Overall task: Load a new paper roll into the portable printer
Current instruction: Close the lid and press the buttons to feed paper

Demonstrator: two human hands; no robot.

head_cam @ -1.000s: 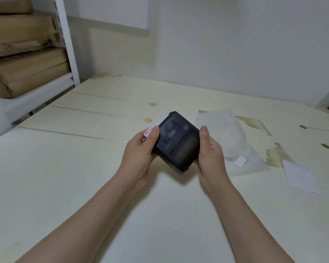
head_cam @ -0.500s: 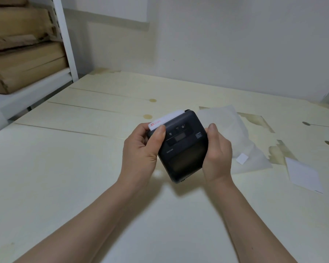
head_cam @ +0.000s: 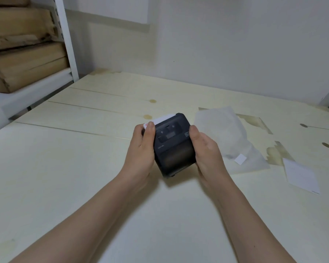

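Since a second ago we have tilted the portable printer face-up above the tabletop, our fingers pinching its rigid, smooth flanks, paper strip protruding — compact, probably light, best held by the sides

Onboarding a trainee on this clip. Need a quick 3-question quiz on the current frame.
1. True or false: the printer lies flat on the table, untouched.
2. What sticks out of the printer's far edge? A) a cable B) a paper strip C) a pen
3. Which hand's thumb lies by the strip's red mark?

Key:
1. False: the left hand and right hand grip its sides.
2. B
3. Left
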